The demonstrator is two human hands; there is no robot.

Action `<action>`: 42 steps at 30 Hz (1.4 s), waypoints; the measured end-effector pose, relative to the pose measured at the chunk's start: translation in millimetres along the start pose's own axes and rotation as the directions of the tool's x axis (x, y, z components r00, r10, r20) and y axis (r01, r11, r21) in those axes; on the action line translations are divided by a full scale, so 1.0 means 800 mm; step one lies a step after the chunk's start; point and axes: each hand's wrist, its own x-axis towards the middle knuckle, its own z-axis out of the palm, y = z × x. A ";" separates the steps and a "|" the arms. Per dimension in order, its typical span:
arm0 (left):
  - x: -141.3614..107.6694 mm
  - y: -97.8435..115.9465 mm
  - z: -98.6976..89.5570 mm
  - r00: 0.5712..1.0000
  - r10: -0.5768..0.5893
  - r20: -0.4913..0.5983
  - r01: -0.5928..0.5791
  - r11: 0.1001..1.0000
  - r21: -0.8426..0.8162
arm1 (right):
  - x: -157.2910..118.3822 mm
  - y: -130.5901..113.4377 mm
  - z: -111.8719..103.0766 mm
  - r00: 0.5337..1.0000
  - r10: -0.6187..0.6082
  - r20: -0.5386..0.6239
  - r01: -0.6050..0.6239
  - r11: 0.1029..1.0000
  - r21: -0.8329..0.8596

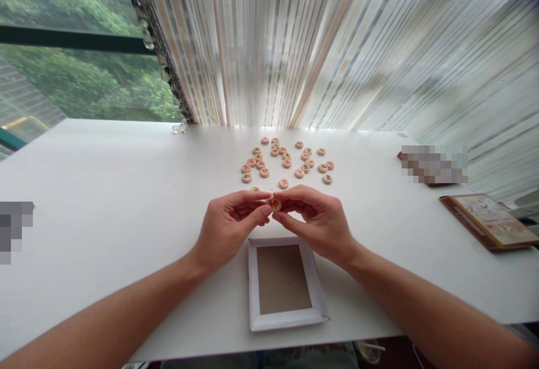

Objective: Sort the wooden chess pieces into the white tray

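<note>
Between my two hands is a round wooden Chinese chess piece (274, 204) with a red character, its face turned toward me. My left hand (231, 220) pinches it from the left with thumb and fingertips. From the right, my right hand (318, 220) grips its edge the same way. Just below them lies a shallow box (255, 285) with a white rim and a bare brown bottom. Beyond my fingers, several more chess pieces (287, 163) with red or dark characters are scattered over the white table (168, 189).
Two brown-edged boards (492, 220) lie at the right side of the table, one partly blurred out. A small clear ornament (179, 127) sits at the back edge. Behind the table hang a string curtain (261, 49) and a window (76, 77). A pixelated patch covers the left edge.
</note>
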 end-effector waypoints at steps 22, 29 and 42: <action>-0.008 -0.007 -0.004 0.990 0.024 0.140 -0.033 0.998 0.062 | 0.008 -0.020 -0.004 0.944 0.325 0.065 -0.326 0.945 0.005; -0.009 -0.010 -0.004 0.986 0.069 0.151 -0.092 0.984 0.152 | 0.005 -0.015 0.000 0.933 0.352 0.080 -0.356 0.933 0.049; -0.010 -0.003 -0.005 0.944 0.226 0.241 -0.298 0.896 0.328 | 0.009 -0.023 -0.001 0.882 0.461 0.094 -0.470 0.872 0.136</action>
